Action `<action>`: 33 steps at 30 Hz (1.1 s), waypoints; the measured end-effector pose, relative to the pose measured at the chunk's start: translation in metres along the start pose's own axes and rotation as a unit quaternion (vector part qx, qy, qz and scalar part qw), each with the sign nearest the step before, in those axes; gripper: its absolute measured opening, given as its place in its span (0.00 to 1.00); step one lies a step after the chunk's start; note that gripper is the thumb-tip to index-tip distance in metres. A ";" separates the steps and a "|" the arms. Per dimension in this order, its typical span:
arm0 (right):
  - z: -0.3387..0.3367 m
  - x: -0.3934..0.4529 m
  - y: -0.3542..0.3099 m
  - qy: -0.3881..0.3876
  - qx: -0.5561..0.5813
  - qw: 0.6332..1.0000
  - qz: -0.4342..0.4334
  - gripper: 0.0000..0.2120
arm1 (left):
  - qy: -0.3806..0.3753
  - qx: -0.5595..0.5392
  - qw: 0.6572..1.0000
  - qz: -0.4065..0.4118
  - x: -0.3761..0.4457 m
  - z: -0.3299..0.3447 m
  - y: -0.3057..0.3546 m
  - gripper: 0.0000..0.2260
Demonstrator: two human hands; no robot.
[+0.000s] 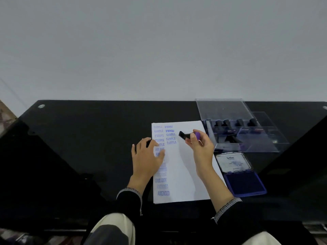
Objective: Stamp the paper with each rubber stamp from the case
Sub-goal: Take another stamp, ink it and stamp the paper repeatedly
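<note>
A white paper sheet [184,167] is laid on a black glass table [74,138], with two columns of blue imprints already down its left part (SAMPLE, FRAGILE, AMENDED are readable, others blurred). The sheet is pinned at its left edge by the left hand [146,156], fingers spread and fairly straight, nothing gripped. A rubber stamp [188,135] with a purple knob and black base is pinched in the curled fingers of the right hand [200,147], held tilted above the upper middle of the sheet, base pointed left and not touching the paper.

The clear plastic case [238,126] is seen open just right of the sheet's top corner, four black-handled stamps [235,123] standing in a row inside it. An open blue ink pad [245,184] lies below the case, just beside the sheet's right edge.

Step judged: stamp about to be pressed or just lifted (cannot be told which). For a clean mark the base should be levelled flat first, set on blank paper right of or below the last SAMPLE, pressed straight down without rocking, then lifted vertically. The sheet should be kept pinned; smearing is likely if the base is slid. Re-inking may be needed (several imprints look faint).
</note>
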State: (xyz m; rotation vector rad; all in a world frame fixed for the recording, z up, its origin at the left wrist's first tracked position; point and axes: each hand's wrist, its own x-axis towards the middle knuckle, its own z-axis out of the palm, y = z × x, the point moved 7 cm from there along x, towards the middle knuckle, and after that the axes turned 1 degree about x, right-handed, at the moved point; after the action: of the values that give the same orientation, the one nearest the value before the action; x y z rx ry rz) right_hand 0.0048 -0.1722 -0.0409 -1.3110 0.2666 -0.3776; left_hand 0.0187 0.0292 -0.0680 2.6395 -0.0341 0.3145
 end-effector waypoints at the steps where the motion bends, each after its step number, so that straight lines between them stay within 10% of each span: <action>1: -0.005 0.002 -0.009 0.003 0.003 1.000 -0.009 0.06 | -0.006 0.014 1.000 -0.006 0.000 -0.001 0.001 0.12; 16: -0.138 0.027 -0.082 0.112 -0.139 0.981 -0.079 0.11 | -0.009 -0.043 0.996 0.072 -0.040 0.036 0.109 0.08; 33: -0.113 0.085 -0.072 -0.073 -0.403 0.912 -0.020 0.08 | 0.024 -0.082 0.995 0.061 -0.041 0.041 0.101 0.04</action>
State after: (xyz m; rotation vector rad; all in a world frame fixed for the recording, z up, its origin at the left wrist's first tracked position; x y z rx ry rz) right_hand 0.0282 -0.3227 0.0037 -2.1521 0.2804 -0.1968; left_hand -0.0198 -0.0805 -0.0666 2.4712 -0.1970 0.3991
